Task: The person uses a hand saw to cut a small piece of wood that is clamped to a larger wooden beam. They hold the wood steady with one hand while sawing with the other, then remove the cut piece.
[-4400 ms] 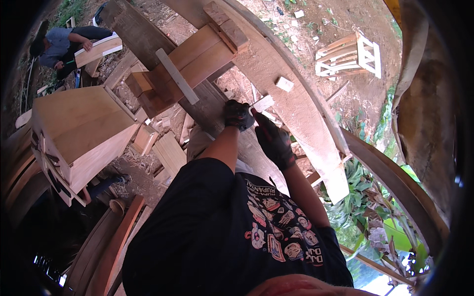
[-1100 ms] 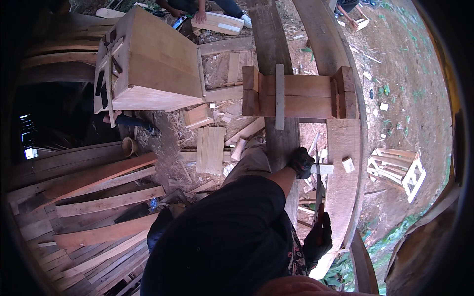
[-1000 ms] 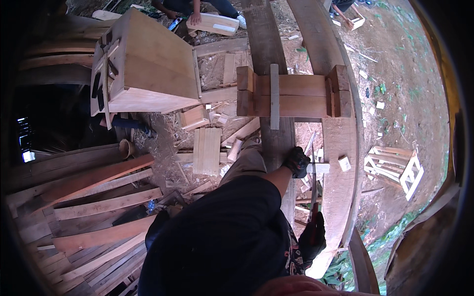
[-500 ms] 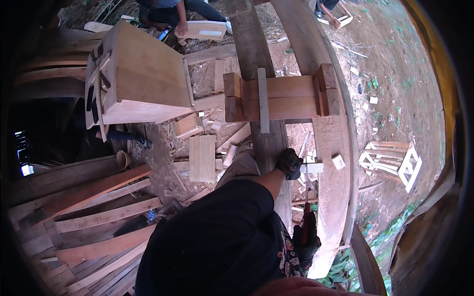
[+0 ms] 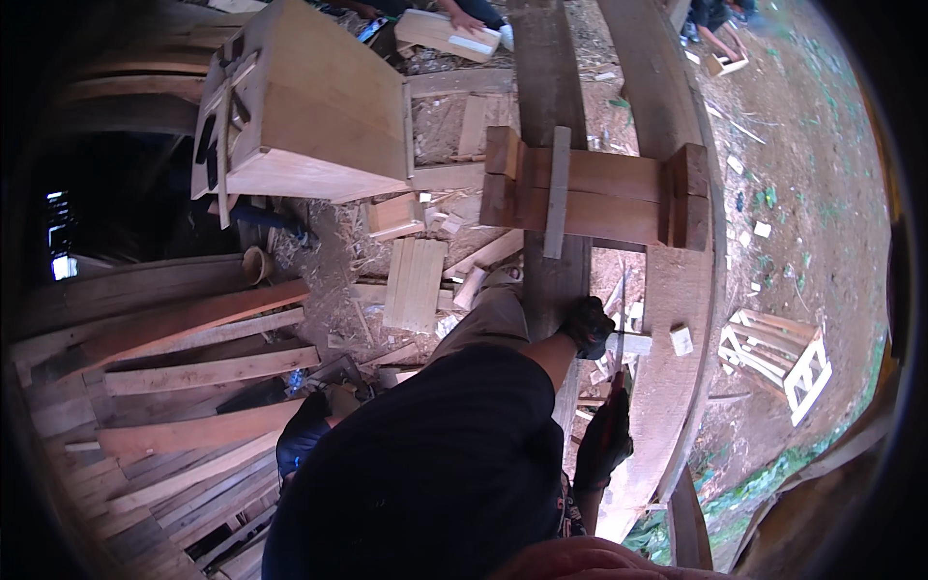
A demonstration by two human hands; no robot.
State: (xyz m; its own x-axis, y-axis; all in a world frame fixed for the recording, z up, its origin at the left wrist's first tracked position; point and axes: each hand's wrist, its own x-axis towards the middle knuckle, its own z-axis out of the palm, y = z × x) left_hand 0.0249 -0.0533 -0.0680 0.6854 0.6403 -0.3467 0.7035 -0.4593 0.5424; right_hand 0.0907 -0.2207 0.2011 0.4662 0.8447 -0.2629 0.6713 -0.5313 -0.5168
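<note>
A thin saw blade (image 5: 622,319) stands between two gloved hands. The right hand (image 5: 604,440) grips its handle below; the left hand (image 5: 588,325) rests curled on a long plank (image 5: 551,280) just beside the blade. Beyond, a wooden block frame (image 5: 599,193).

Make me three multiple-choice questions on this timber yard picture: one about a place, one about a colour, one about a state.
1. Where does the white slatted frame lie?
A. hung on a wall
B. on the bare ground, right of the curved plank
C. in the person's lap

2. What colour are the gloves on the left hand and right hand?
A. black
B. yellow
C. white

3. What is the right hand doing?
A. lying empty and flat
B. closed round a thin long tool
C. out of view

Answers:
1 B: it sits on dirt beyond the plank's outer edge.
2 A: both gloves are dark black.
3 B: its fingers wrap the tool's handle, the blade pointing away.
</note>
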